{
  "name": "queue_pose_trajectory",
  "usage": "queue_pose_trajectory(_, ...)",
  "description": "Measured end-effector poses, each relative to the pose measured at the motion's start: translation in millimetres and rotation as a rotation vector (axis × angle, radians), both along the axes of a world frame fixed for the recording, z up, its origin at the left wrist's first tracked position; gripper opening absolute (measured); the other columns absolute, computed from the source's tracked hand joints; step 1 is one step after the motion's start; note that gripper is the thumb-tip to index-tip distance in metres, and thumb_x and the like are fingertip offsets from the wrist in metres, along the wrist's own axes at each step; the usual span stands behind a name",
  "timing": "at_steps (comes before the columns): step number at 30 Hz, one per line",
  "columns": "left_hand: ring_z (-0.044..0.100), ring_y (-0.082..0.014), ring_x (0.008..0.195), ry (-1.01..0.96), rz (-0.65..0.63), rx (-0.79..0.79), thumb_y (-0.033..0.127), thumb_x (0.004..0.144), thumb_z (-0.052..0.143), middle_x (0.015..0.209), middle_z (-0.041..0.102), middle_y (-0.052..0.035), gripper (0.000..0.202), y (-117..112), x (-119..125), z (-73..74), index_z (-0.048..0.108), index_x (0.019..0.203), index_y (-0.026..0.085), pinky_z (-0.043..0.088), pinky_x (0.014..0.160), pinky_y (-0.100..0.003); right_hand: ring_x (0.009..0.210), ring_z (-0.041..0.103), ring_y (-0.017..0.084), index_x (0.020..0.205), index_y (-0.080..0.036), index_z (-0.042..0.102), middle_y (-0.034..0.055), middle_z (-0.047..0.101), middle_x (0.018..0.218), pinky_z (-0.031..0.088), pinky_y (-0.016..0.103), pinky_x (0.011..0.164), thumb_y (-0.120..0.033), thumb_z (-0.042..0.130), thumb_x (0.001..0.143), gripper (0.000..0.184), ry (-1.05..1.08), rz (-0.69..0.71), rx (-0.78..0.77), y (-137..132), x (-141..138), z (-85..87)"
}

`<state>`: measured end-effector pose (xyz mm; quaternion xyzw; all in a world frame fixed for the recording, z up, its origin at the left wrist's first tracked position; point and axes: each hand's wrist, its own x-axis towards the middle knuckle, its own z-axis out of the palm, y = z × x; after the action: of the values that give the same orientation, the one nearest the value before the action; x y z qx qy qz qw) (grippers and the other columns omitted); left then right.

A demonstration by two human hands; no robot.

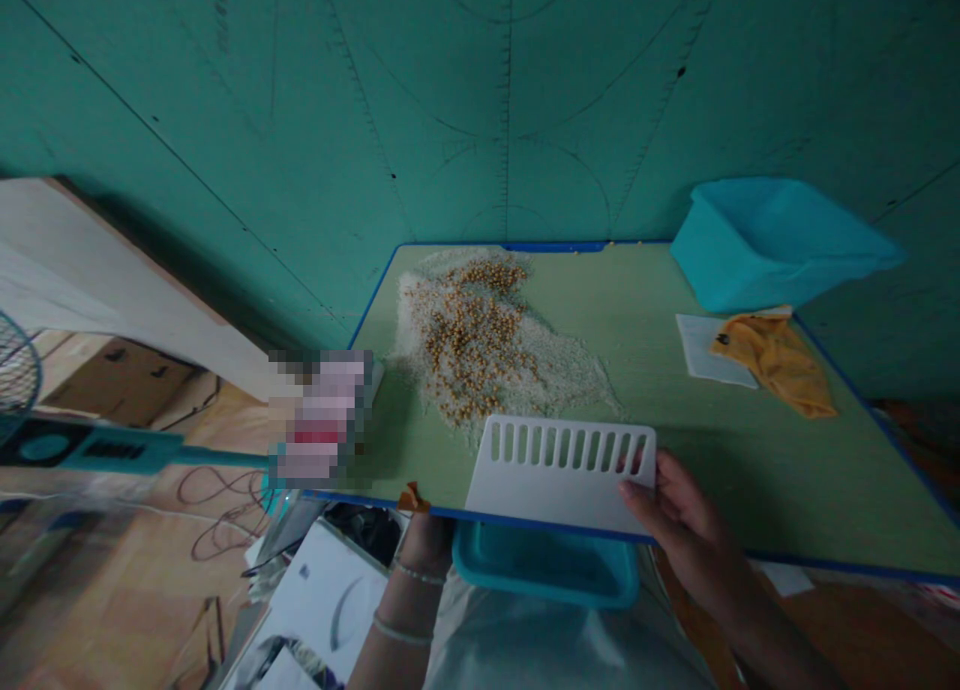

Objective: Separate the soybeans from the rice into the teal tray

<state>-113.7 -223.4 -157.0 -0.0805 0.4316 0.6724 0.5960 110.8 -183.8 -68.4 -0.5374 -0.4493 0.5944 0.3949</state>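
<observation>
My right hand grips the right end of a white plastic slotted scraper, which lies flat at the near edge of a green table. Just beyond the scraper a spread of white rice mixed with yellow beans covers the table's left part. My left hand is under the table's near edge, holding a teal plastic tray below the rim; its fingers are hidden. Two bracelets circle my left wrist.
A teal bin stands tilted at the table's far right, with a white paper and an orange cloth beside it. A blurred patch sits at the table's left edge. A green cutting mat covers the wall behind. A fan stands at left.
</observation>
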Motion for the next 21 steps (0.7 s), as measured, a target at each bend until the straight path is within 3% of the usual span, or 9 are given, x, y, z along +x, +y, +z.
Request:
queue_pose_trajectory(6, 0.052, -0.0286, 0.116, 0.029, 0.027, 0.034, 0.024, 0.027, 0.087, 0.076, 0.077, 0.0026, 0.057, 1, 0, -1.7, 0.072, 0.082, 0.03, 0.036, 0.103, -0.039, 0.076, 0.062, 0.018, 0.094, -0.022, 0.054, 0.0048, 0.066, 0.084, 0.05, 0.03, 0.069, -0.041, 0.053, 0.08, 0.024, -0.102, 0.106, 0.068, 2, -1, -2.1)
queue_pose_trajectory(12, 0.049, -0.0307, 0.118, 0.016, -0.005, 0.032, 0.026, 0.036, 0.086, 0.086, 0.076, -0.002, 0.056, -2, -3, -5.1, 0.071, 0.09, 0.026, 0.036, 0.103, -0.04, 0.074, 0.061, 0.017, 0.091, -0.021, 0.053, 0.0023, 0.063, 0.075, 0.049, 0.028, 0.067, -0.043, 0.049, 0.082, 0.024, -0.284, 0.234, 0.167, 5, -4, -7.8)
queue_pose_trajectory(21, 0.051, -0.032, 0.116, -0.035, -0.067, 0.003, 0.037, 0.046, 0.081, 0.093, 0.075, -0.0023, 0.033, -10, -11, -20.4, 0.073, 0.077, 0.027, 0.034, 0.103, -0.045, 0.073, 0.062, 0.019, 0.088, -0.021, 0.052, 0.0013, 0.06, 0.066, 0.049, 0.029, 0.062, -0.042, 0.045, 0.085, 0.022, -0.399, 0.291, 0.224, 7, -15, -7.0)
